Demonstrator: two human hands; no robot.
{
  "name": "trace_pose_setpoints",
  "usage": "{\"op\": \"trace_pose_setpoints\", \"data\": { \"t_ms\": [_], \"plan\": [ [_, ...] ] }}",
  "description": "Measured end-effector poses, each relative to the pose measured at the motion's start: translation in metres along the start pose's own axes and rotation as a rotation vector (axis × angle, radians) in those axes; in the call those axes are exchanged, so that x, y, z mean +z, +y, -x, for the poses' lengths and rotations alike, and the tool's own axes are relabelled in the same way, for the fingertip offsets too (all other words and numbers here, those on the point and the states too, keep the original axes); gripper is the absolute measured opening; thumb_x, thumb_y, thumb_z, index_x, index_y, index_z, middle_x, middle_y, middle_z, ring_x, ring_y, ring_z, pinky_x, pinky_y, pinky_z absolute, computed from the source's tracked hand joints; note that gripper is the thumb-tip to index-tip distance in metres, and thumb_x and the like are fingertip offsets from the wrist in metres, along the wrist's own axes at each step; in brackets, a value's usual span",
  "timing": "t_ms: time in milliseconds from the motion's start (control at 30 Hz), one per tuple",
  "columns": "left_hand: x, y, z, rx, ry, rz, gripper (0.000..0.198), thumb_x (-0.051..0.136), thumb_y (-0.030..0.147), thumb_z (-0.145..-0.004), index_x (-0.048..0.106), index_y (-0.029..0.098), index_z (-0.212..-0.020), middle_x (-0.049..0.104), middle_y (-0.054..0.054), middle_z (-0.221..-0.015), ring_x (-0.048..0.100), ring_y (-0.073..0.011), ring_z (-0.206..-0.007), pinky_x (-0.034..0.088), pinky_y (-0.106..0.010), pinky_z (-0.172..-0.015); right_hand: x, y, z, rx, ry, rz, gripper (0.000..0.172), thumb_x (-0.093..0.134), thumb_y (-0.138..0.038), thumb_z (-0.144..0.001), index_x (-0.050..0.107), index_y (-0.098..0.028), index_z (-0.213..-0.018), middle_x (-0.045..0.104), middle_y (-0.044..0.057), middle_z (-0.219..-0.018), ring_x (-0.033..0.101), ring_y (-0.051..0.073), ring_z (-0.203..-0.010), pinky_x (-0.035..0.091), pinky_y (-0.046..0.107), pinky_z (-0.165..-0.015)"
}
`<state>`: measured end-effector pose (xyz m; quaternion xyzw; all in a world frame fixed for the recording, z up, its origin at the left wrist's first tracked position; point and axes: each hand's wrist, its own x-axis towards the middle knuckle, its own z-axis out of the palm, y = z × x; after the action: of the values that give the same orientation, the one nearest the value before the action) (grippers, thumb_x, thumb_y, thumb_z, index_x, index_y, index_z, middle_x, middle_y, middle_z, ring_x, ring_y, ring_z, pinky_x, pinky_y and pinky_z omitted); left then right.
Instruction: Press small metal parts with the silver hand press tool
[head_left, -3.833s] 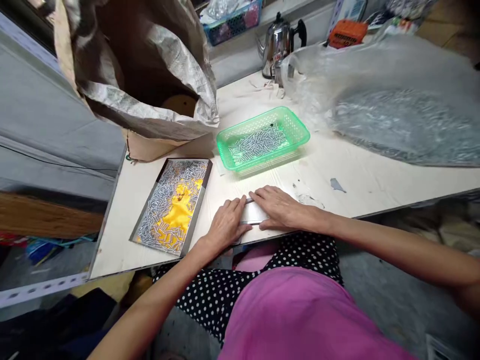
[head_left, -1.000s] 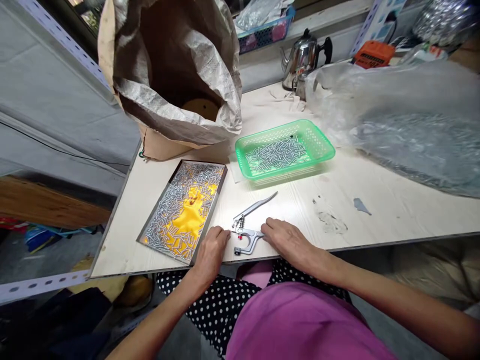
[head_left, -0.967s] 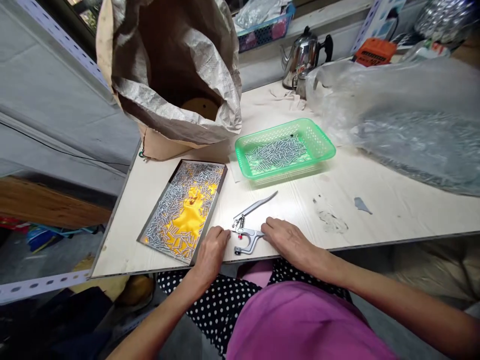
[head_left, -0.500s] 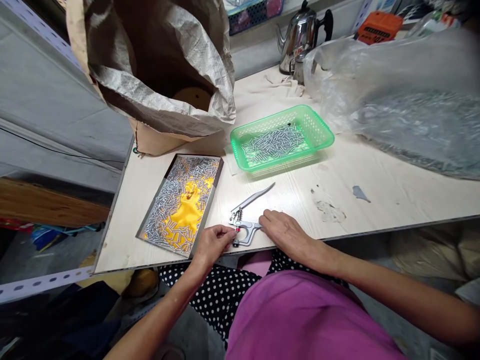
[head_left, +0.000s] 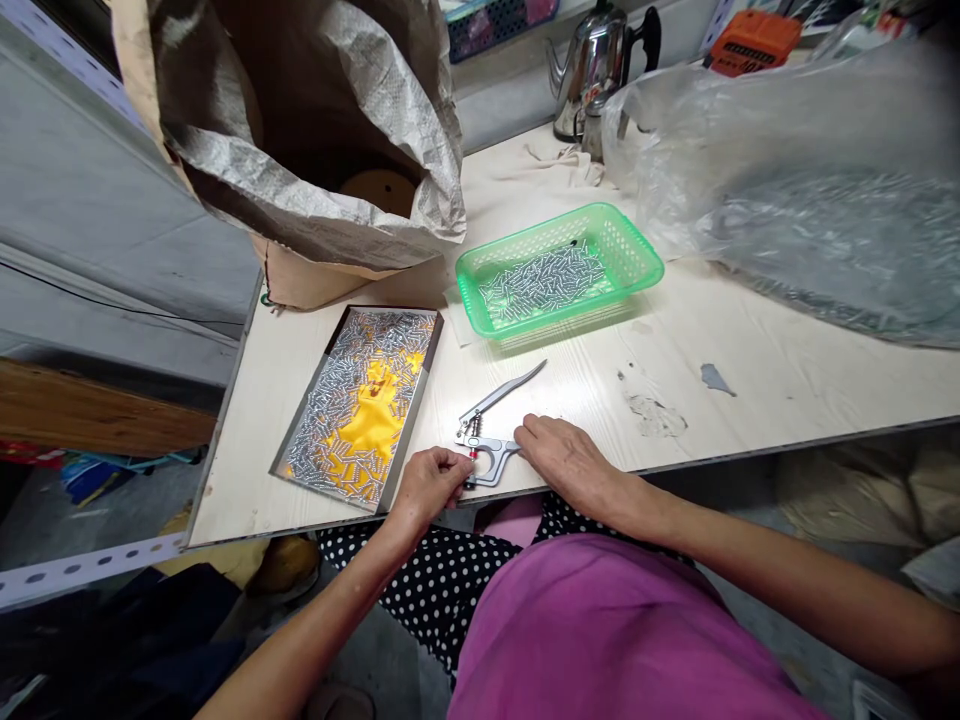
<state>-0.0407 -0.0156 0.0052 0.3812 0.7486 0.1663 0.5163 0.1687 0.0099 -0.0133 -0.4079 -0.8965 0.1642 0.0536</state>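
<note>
A pair of grey metal snap pliers (head_left: pixel 495 462) lies near the table's front edge, its upper lever raised and a small spring at the hinge. My right hand (head_left: pixel 570 460) rests on the table with its fingertips closed on the end of the lower handle. At the jaw's red and black tips, my left hand (head_left: pixel 431 485) pinches with thumb and forefinger; whatever is between them is too small to make out. Left of the pliers is a shallow tray (head_left: pixel 415 425) of small silvery metal pieces on yellow cloth. A green plastic basket (head_left: pixel 630 287) behind holds similar pieces.
A large open paper sack (head_left: pixel 300 275) with a woven lining stands at the back left. On the right lies a big clear plastic bag (head_left: pixel 810 220) of metal pieces. A steel kettle (head_left: pixel 598 65) and an orange box (head_left: pixel 754 42) are at the back. A grey scrap (head_left: pixel 717 379) lies on the table.
The view has shifted slightly. My left fingertips sit a little closer over the jaw tips, covering more of the black lower one. The lever stays raised and my right hand keeps its hold.
</note>
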Motion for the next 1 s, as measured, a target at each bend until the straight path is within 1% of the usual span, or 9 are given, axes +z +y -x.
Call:
{"op": "trace_pose_setpoints", "data": {
  "t_ms": [100, 167, 200, 267, 333, 433, 633, 867, 1000],
  "plan": [
    [0.0, 0.004, 0.0, -0.034, -0.005, -0.011, 0.014, 0.07, 0.024, -0.076, 0.065, 0.013, -0.071, 0.055, 0.006, -0.047, 0.049, -0.0073, -0.039, 0.042, -0.018, -0.041, -0.009, -0.002, 0.0, 0.008, -0.037, -0.016, 0.017, 0.047, -0.003, -0.088, 0.058, -0.015, -0.092, 0.06, 0.009, -0.096, 0.053, 0.02, -0.081, 0.04, 0.032, -0.069],
    [0.001, 0.006, 0.002, -0.058, -0.002, 0.008, 0.012, 0.069, 0.02, -0.078, 0.064, 0.013, -0.07, 0.057, 0.005, -0.048, 0.052, -0.0078, -0.04, 0.046, -0.019, -0.043, -0.013, 0.001, -0.001, -0.011, -0.019, -0.044, 0.01, 0.054, -0.011, -0.09, 0.059, -0.015, -0.097, 0.061, 0.011, -0.103, 0.055, 0.022, -0.089, 0.043, 0.034, -0.073],
    [0.002, 0.007, 0.003, -0.067, -0.003, 0.017, 0.012, 0.068, 0.019, -0.079, 0.064, 0.013, -0.07, 0.057, 0.005, -0.049, 0.053, -0.008, -0.041, 0.047, -0.019, -0.044, -0.014, 0.004, -0.003, -0.026, 0.007, -0.053, 0.013, 0.059, -0.018, -0.089, 0.059, -0.015, -0.102, 0.06, 0.013, -0.11, 0.055, 0.024, -0.096, 0.045, 0.036, -0.077],
    [0.002, 0.007, 0.006, -0.081, -0.003, 0.031, 0.012, 0.066, 0.018, -0.081, 0.063, 0.013, -0.07, 0.058, 0.005, -0.049, 0.054, -0.0081, -0.041, 0.047, -0.019, -0.045, -0.015, 0.014, -0.009, -0.052, 0.069, -0.047, 0.043, 0.07, -0.033, -0.083, 0.055, -0.014, -0.119, 0.052, 0.019, -0.131, 0.049, 0.032, -0.116, 0.044, 0.044, -0.089],
    [0.003, 0.005, 0.007, -0.089, 0.001, 0.032, 0.013, 0.064, 0.017, -0.082, 0.063, 0.012, -0.071, 0.059, 0.004, -0.049, 0.055, -0.008, -0.04, 0.046, -0.018, -0.044, -0.015, 0.026, -0.017, -0.076, 0.091, -0.013, 0.075, 0.076, -0.046, -0.075, 0.045, -0.014, -0.135, 0.038, 0.023, -0.147, 0.036, 0.038, -0.132, 0.037, 0.052, -0.1],
    [0.003, 0.002, 0.008, -0.087, 0.013, 0.022, 0.012, 0.063, 0.018, -0.084, 0.064, 0.012, -0.073, 0.06, 0.004, -0.049, 0.055, -0.0078, -0.041, 0.046, -0.018, -0.045, -0.017, 0.039, -0.029, -0.121, 0.027, 0.038, 0.097, 0.078, -0.058, -0.067, 0.038, -0.011, -0.142, 0.037, 0.025, -0.148, 0.027, 0.042, -0.139, 0.029, 0.056, -0.107],
    [0.004, 0.002, 0.01, -0.058, 0.022, -0.008, 0.012, 0.065, 0.017, -0.081, 0.064, 0.013, -0.07, 0.058, 0.005, -0.047, 0.053, -0.0081, -0.04, 0.044, -0.018, -0.044, -0.025, 0.036, -0.033, -0.143, -0.005, 0.079, 0.084, 0.077, -0.053, -0.071, 0.046, -0.011, -0.136, 0.058, 0.019, -0.125, 0.049, 0.035, -0.116, 0.036, 0.048, -0.097],
    [0.004, -0.001, 0.008, -0.034, 0.031, -0.035, 0.011, 0.066, 0.02, -0.08, 0.064, 0.014, -0.071, 0.059, 0.004, -0.049, 0.054, -0.0095, -0.042, 0.044, -0.02, -0.047, -0.023, 0.03, -0.026, -0.127, 0.008, 0.091, 0.074, 0.074, -0.046, -0.078, 0.044, -0.014, -0.138, 0.062, 0.015, -0.12, 0.051, 0.031, -0.108, 0.031, 0.045, -0.093],
    [0.001, -0.005, 0.012, 0.034, 0.033, -0.179, 0.016, 0.062, 0.026, -0.084, 0.064, 0.015, -0.073, 0.059, 0.002, -0.053, 0.059, -0.013, -0.048, 0.047, -0.024, -0.052, -0.021, 0.028, -0.022, -0.128, 0.015, 0.078, 0.068, 0.071, -0.04, -0.082, 0.043, -0.015, -0.139, 0.064, 0.013, -0.115, 0.052, 0.03, -0.104, 0.028, 0.045, -0.093]
  ]
}}
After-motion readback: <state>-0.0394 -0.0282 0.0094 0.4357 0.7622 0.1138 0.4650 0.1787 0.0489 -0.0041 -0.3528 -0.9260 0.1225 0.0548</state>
